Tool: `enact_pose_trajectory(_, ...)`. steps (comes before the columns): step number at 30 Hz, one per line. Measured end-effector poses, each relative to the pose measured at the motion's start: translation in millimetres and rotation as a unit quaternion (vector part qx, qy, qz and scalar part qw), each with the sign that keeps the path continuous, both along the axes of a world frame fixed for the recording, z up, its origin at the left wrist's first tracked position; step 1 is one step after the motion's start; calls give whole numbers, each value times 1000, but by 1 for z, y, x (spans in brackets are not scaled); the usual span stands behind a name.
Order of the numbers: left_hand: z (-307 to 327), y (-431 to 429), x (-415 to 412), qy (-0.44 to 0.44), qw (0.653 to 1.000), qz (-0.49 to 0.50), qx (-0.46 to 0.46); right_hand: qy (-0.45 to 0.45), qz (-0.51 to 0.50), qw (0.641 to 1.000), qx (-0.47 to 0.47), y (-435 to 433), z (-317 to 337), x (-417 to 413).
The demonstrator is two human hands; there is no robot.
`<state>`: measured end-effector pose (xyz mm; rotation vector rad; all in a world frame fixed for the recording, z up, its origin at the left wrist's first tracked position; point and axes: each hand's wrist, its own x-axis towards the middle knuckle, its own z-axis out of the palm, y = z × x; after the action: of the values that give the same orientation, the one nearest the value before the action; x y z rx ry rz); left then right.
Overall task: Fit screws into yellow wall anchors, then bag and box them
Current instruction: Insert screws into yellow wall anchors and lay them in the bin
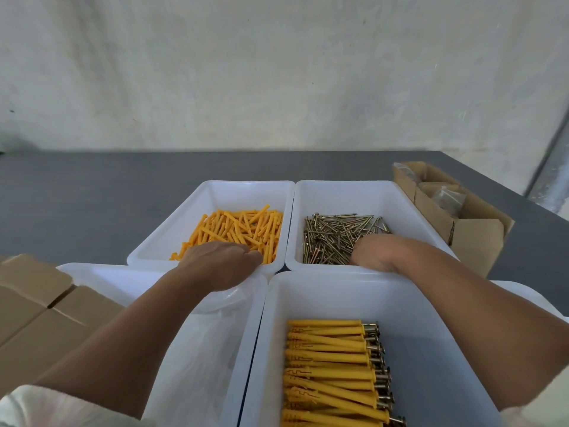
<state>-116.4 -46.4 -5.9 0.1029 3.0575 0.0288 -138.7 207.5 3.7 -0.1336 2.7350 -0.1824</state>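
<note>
Grey table (pixel 77 195) carries white tubs (pixel 212 184). Left hand (pixel 221 260) dips into the loose anchors (pixel 240 229), fingers hidden, so its hold cannot be told; right hand (pixel 375 252), blurred, sits over the screws (pixel 332 235), grip equally unclear. Grabbing blind could snag several tangled screws and spill them over the rim.

We see a grey table (pixel 92 192) carrying 4 white bins (pixel 172 223) mid-table, a cardboard box (pixel 480 238) along its right edge and a second cardboard box (pixel 27 303) on its left side.
</note>
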Motion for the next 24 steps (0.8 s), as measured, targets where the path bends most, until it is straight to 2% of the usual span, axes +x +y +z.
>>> enact_pose_trajectory(2, 0, 0, -1, 0, 1000, 4, 3, -8, 8, 1000, 10, 0, 2, 2)
enact_pose_trajectory(9, 11, -1, 7, -13, 998, -23, 61, 86, 8, 996, -39, 6, 7, 7)
enact_pose_trajectory(17, 24, 2, 15, -7, 981, -31, 193, 219, -60, 957, -181, 15, 0, 21)
enact_pose_trajectory(24, 40, 3, 22, -21, 960, -44, 275, 222, -93, 923, -301, 17, 8, 44)
